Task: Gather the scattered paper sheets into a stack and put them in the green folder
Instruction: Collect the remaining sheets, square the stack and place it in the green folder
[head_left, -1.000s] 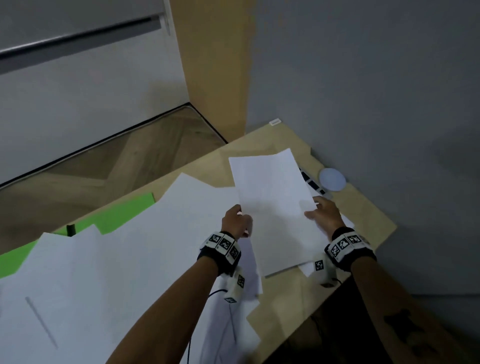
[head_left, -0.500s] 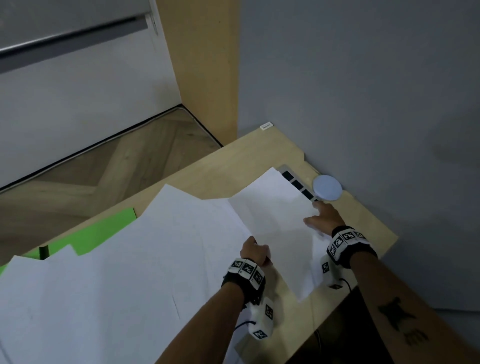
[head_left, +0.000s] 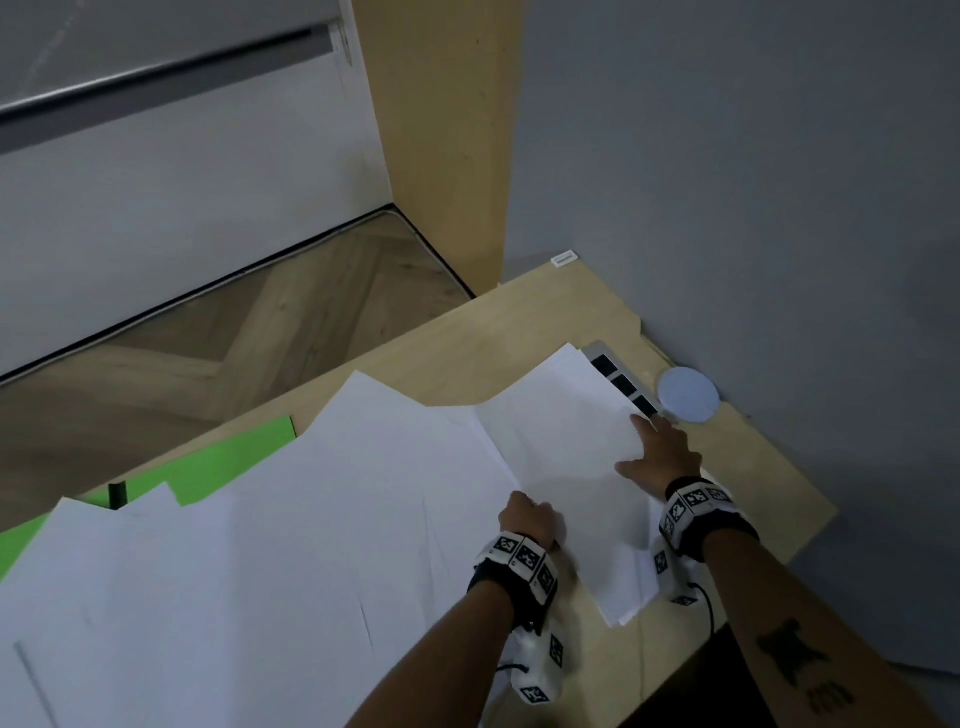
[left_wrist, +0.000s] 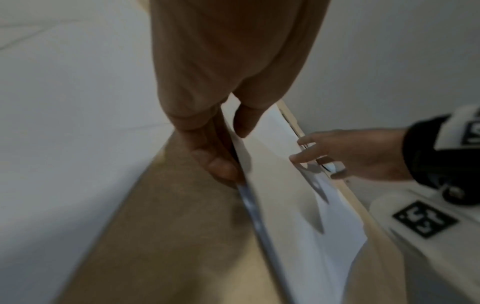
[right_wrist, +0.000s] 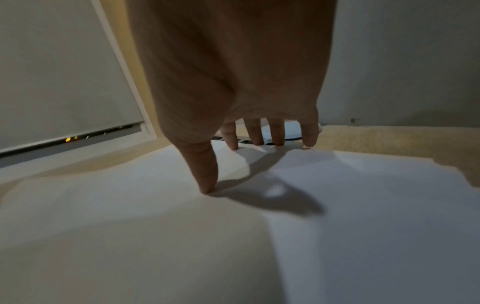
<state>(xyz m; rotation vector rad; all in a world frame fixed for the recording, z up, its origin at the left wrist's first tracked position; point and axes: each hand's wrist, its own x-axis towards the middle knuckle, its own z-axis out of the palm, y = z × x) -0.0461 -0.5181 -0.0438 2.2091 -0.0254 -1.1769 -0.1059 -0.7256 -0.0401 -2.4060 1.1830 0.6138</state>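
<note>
White paper sheets (head_left: 291, 545) are spread, overlapping, across the near and left parts of the pale wooden desk (head_left: 524, 332). A small stack of white sheets (head_left: 566, 467) is held near the right edge, tilted. Its left edge is pinched by the left hand (head_left: 530, 522), thumb over curled fingers (left_wrist: 221, 162), as seen in the left wrist view. The right hand (head_left: 657, 457) is laid on the stack's right side, fingers (right_wrist: 255, 131) straight and spread, thumb tip pressed on paper. A bright green flat folder (head_left: 218, 467) lies at the far left edge, partly covered by sheets. A round white disc (head_left: 688, 395) sits at the far right corner, beside a grey strip with black squares (head_left: 621, 382).
</note>
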